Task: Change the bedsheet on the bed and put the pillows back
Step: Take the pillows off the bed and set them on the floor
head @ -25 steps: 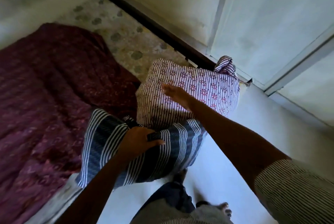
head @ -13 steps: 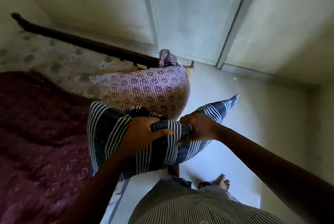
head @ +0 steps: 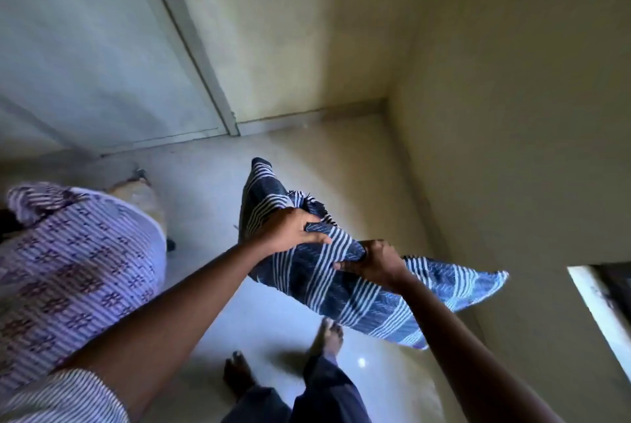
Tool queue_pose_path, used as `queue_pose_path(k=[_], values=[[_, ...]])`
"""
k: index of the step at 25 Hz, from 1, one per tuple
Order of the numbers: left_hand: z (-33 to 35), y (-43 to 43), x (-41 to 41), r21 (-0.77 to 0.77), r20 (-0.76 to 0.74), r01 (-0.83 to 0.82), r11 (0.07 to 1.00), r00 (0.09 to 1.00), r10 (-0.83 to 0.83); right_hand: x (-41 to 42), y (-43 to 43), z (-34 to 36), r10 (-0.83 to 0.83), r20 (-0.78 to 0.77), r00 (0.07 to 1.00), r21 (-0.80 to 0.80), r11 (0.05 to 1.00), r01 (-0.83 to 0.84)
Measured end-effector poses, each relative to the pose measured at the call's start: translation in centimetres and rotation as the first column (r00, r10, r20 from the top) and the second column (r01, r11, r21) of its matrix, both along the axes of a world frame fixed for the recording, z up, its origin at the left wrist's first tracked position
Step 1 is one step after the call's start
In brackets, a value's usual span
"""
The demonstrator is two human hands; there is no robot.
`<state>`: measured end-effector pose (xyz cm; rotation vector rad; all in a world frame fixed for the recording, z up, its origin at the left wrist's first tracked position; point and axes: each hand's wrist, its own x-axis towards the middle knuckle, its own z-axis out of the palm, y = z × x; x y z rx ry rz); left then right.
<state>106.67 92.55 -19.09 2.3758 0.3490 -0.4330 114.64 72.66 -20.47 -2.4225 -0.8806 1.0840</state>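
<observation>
In both fists, blue striped pillow.

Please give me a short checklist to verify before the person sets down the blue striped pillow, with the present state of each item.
1. Left hand grips the blue striped pillow: ok.
2. Right hand grips the same pillow: ok.
3. Pillow is clear of the floor: ok, it hangs in the air.
4. Floor toward the corner is free to receive it: ok, nothing shows there.
5. Purple patterned pillow is out of the way: ok, it sits apart at the left.
6. Bed ready for the new sheet: cannot tell, out of view.
</observation>
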Motion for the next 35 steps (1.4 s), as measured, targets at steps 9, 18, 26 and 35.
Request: queue_pose_path(k=[9, 18, 26, 35], values=[[-7.2, -10.1, 21.3, -0.104, 0.011, 0.288, 0.952, 0.957, -0.289, 17.4, -9.0, -12.3, -0.362, 0.104, 0.926, -0.226, 0.898, 0.377], [-8.6, -5.9, 7.2, -0.240, -0.104, -0.221, 0.945, 0.974, 0.202, 9.1, -0.5, -10.0, -0.429, -0.099, 0.898, 0.152, 0.885, 0.440], [-1.0, 14.4, -16.2, 0.115, 0.165, -0.679, 0.725, 0.733, 0.660, -4.3, 20.7, -4.3, -0.132, -0.388, 0.912, 0.315, 0.911, 0.265], [-5.8, 35.8, -35.6, 0.168, -0.107, -0.868, 0.466, 0.454, 0.884, -19.0, 51.7, -3.4, 0.257, -0.176, 0.950, 0.487, 0.862, -0.143]])
